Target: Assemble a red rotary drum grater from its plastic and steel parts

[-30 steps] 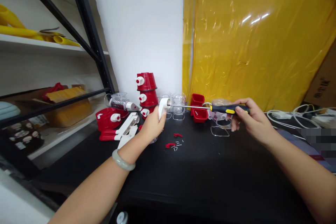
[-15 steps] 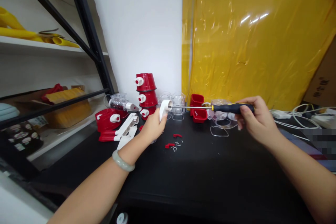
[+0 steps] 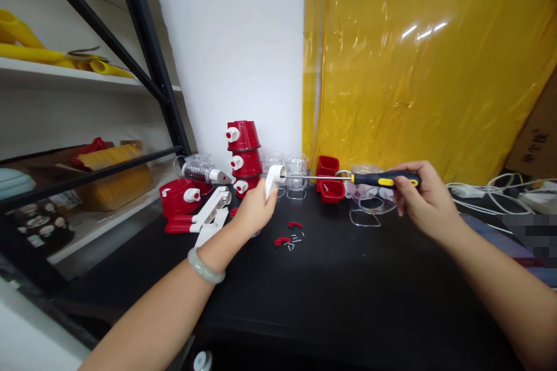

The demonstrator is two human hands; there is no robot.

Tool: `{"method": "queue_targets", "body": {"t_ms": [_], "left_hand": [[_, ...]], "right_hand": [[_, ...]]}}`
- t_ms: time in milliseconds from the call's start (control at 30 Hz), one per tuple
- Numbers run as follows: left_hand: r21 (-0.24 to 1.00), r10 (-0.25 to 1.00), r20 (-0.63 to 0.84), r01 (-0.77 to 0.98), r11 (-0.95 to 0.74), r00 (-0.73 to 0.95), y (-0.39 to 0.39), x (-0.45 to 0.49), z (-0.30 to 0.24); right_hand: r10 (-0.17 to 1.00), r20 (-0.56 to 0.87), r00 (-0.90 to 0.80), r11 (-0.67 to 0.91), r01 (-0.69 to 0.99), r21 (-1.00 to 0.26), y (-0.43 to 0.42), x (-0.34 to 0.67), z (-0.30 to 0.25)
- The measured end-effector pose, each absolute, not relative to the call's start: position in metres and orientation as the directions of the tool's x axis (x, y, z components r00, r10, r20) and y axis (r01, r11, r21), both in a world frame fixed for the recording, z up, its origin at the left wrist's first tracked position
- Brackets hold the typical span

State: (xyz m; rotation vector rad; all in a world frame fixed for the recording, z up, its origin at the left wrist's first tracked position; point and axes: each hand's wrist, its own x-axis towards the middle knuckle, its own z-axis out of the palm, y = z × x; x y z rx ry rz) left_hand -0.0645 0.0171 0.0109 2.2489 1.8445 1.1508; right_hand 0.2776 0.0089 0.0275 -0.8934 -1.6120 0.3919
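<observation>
My left hand (image 3: pixel 256 207) is closed around a white plastic handle part (image 3: pixel 275 177), its round hollow end facing right. In my right hand (image 3: pixel 420 197) is a screwdriver (image 3: pixel 375 179) with a dark blue and yellow grip, held level. Its long metal shaft points left, and the tip is inside the handle part's round end; what it touches in there is hidden. Below my hands, several small screws (image 3: pixel 292 243) lie on the black table beside two small red plastic pieces (image 3: pixel 282 240).
Stacked red housings (image 3: pixel 244 163) stand at the back. More red housings (image 3: pixel 178 198) and white handle parts (image 3: pixel 213 208) lie to the left. Red trays (image 3: pixel 331 191) and clear plastic parts (image 3: pixel 369 204) sit at the back right. White cables (image 3: pixel 500 192) run along the right. A black-framed shelf (image 3: pixel 148 40) borders the left.
The screwdriver's grip has turned about its axis, so more yellow shows on it. The tip stays in the white part, and my left hand keeps its hold.
</observation>
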Motion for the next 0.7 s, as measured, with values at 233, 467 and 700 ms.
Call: {"method": "queue_targets", "body": {"t_ms": [233, 467, 700], "left_hand": [[0.386, 0.840, 0.543, 0.883, -0.266, 0.016, 0.013, -0.063, 0.016], [0.400, 0.837, 0.547, 0.883, -0.247, -0.014, 0.012, -0.065, 0.022], [0.344, 0.809, 0.588, 0.910, -0.234, -0.014, 0.012, -0.066, 0.022]], "right_hand": [[0.700, 0.714, -0.016, 0.708, 0.149, -0.690, 0.011, 0.273, 0.027], [0.693, 0.719, -0.056, 0.705, 0.262, -0.659, 0.009, 0.271, 0.025], [0.753, 0.652, -0.091, 0.658, 0.138, -0.740, 0.010, 0.273, 0.023]]}}
